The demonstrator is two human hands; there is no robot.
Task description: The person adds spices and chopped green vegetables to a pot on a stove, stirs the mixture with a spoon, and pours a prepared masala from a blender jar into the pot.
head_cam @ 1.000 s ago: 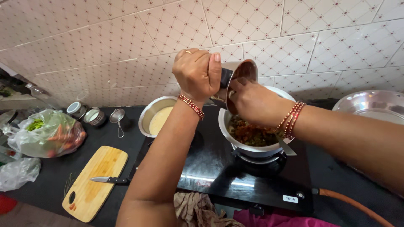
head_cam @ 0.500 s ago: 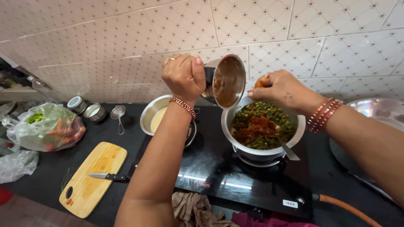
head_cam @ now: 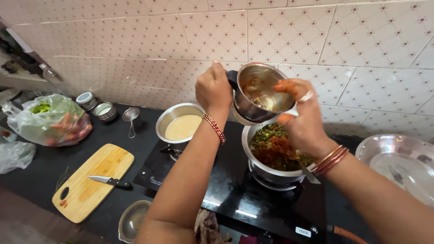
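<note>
My left hand [head_cam: 213,90] grips the black handle of a small steel jar [head_cam: 260,92], tilted toward me above a steel pot [head_cam: 266,169] on the stove. Inside the jar there is reddish-brown paste stuck to the wall. My right hand [head_cam: 302,118], fingers smeared with paste, is at the jar's mouth, fingertips reaching inside. The pot holds green chopped vegetables with a heap of reddish-brown paste on top. A spoon handle [head_cam: 309,174] sticks out of the pot at the right.
A second steel pot [head_cam: 168,124] with pale yellow liquid stands on the left burner of the black glass stove [head_cam: 212,190]. A wooden cutting board [head_cam: 92,180] with a knife [head_cam: 108,181] lies left. Vegetable bags [head_cam: 47,119], small containers, a strainer [head_cam: 130,115], a steel plate [head_cam: 398,158] and bowl [head_cam: 133,219] surround.
The jar has been tilted more toward me, showing its inside. My right hand moved from the pot's far rim up into the jar's mouth.
</note>
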